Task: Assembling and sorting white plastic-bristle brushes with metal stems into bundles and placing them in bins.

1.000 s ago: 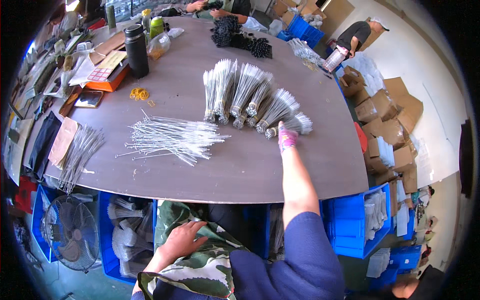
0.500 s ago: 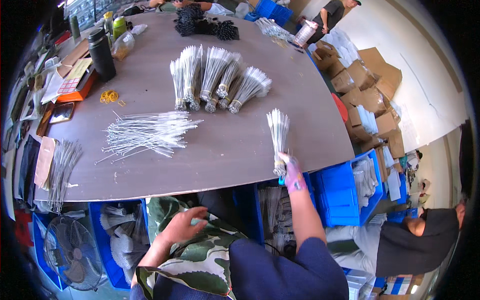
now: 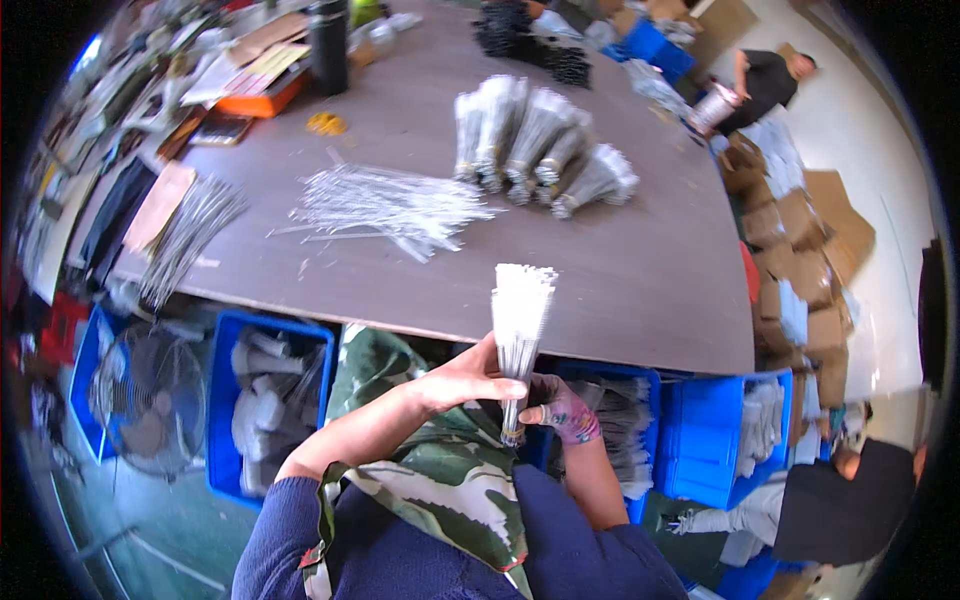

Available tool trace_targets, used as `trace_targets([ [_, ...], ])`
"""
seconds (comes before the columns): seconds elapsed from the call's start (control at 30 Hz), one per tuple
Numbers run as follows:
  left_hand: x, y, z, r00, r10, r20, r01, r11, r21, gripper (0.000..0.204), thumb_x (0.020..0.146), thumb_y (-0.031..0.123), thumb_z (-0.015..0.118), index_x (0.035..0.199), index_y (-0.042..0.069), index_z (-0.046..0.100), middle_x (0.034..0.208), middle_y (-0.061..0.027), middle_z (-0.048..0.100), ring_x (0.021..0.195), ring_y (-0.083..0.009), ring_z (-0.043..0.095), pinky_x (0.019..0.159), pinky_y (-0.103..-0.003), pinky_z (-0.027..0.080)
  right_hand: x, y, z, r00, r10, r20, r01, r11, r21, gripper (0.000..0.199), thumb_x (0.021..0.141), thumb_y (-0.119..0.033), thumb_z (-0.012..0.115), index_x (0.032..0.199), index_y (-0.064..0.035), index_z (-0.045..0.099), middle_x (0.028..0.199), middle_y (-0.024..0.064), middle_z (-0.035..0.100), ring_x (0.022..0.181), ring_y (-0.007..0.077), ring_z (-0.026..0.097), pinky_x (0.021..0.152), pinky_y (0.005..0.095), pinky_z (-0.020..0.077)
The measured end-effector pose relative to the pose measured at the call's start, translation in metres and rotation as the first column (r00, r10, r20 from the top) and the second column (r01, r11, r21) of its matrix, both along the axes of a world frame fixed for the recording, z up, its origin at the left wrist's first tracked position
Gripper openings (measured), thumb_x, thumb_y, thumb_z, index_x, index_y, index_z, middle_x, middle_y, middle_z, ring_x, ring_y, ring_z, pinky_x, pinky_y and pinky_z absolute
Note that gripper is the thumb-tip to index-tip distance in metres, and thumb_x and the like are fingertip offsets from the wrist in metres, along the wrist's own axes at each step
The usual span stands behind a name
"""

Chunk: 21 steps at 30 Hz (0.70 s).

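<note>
A grey-brown table [image 3: 640, 285] fills the middle of the frame, its near edge curving just beyond your hands. At centre, in front of that edge, you hold an upright bundle of white-tipped wire brushes [image 3: 521, 315]: your left hand [image 3: 462, 378] wraps it midway, and your right hand [image 3: 566, 409], in a pink patterned covering, grips near its lower end, fingers partly hidden. Loose wires [image 3: 390, 205] lie left of centre; more bundles [image 3: 540, 140] stand clustered above right. A dark bottle [image 3: 328, 50] and yellow bands [image 3: 326, 123] sit upper left. Below the edge, a blue bin [image 3: 697, 445] and a fan [image 3: 150, 400] crowd lower right and left; cardboard boxes [image 3: 800, 225] line the right.
</note>
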<state>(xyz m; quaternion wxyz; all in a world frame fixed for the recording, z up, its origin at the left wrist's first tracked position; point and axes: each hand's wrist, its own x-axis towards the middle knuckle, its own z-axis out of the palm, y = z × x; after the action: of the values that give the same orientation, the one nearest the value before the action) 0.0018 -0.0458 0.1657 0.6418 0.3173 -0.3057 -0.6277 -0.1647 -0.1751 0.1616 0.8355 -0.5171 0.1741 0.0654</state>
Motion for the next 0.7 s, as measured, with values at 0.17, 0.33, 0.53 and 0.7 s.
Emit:
trace_targets([
  [0.17, 0.01, 0.025, -0.02, 0.919, 0.393, -0.009, -0.382, 0.898, 0.219, 0.044, 0.071, 0.017, 0.078, 0.106, 0.0, 0.058, 0.097, -0.0067, 0.062, 0.091, -0.0151, 0.057, 0.085, -0.031, 0.045, 0.042, 0.015, -0.016, 0.966, 0.219, -0.139, -0.256, 0.891, -0.376, 0.041, 0.072, -0.01, 0.073, 0.109, -0.0002, 0.059, 0.101, 0.0029, 0.063, 0.094, 0.0123, 0.056, 0.085, 0.0288, 0.0434],
  [0.33, 0.021, 0.053, -0.063, 0.684, 0.555, 0.474, -0.675, 0.728, 0.122, 0.064, 0.061, 0.02, 0.083, 0.114, -0.001, 0.052, 0.104, -0.009, 0.061, 0.097, -0.0167, 0.057, 0.086, -0.031, 0.046, 0.055, 0.015, -0.023, 0.954, -0.224, -0.201, 0.191, 0.967, -0.17, 0.024, 0.09, -0.012, 0.051, 0.112, -0.0034, 0.056, 0.089, 0.0064, 0.061, 0.066, 0.0101, 0.054, 0.051, 0.0216, 0.0415],
  [0.53, 0.025, 0.051, -0.102, 0.634, 0.528, 0.565, -0.734, 0.642, 0.223, 0.055, 0.062, 0.024, 0.082, 0.105, 0.0, 0.058, 0.096, -0.0093, 0.066, 0.089, -0.0146, 0.061, 0.082, -0.03, 0.048, 0.057, 0.056, -0.013, 0.848, -0.309, -0.43, 0.43, 0.876, 0.219, 0.028, 0.094, -0.024, 0.045, 0.116, -0.0072, 0.049, 0.082, 0.0068, 0.056, 0.061, 0.0116, 0.051, 0.046, 0.022, 0.0405],
  [0.7, 0.03, 0.049, -0.104, 0.773, 0.45, 0.447, -0.608, 0.727, 0.32, 0.039, 0.065, 0.024, 0.081, 0.094, 0.003, 0.065, 0.086, -0.0058, 0.068, 0.08, -0.0111, 0.062, 0.076, -0.028, 0.049, 0.061, 0.091, 0.009, 0.83, -0.098, -0.549, 0.125, 0.992, 0.013, 0.029, 0.095, -0.027, 0.044, 0.116, -0.009, 0.052, 0.081, 0.0, 0.057, 0.06, 0.0069, 0.048, 0.051, 0.0181, 0.0365],
])
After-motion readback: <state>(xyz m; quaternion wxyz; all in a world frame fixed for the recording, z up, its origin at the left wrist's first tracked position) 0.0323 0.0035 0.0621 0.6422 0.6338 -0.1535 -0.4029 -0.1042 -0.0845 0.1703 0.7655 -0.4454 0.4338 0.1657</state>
